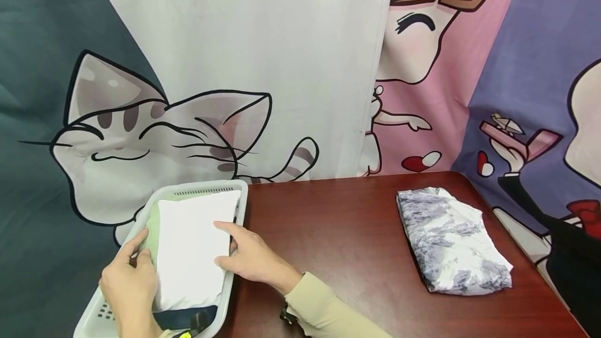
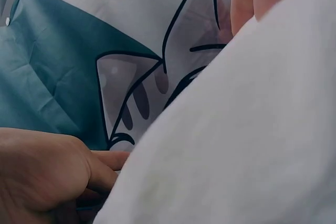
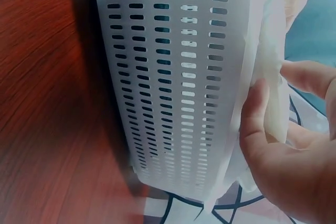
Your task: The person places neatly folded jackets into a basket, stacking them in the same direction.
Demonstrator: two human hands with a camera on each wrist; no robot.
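A folded white cloth [image 1: 194,254] lies on top in a light grey plastic basket [image 1: 239,192], level with its rim. Under it show a green cloth [image 1: 152,223] and a dark navy cloth [image 1: 183,318]. My left hand [image 1: 131,280] is at the white cloth's left edge, index finger and thumb apart, fingertips over the green cloth; its lower fingers are hidden. My right hand [image 1: 255,254] reaches across the basket's right rim. Its index finger and thumb rest spread on the white cloth's right edge, the other fingers tucked lower beside it.
The basket stands at the left end of a reddish-brown wooden table [image 1: 328,233]. On the right lies a folded grey-and-white patterned cloth [image 1: 457,244]. A cartoon-printed curtain [image 1: 300,67] hangs right behind the table.
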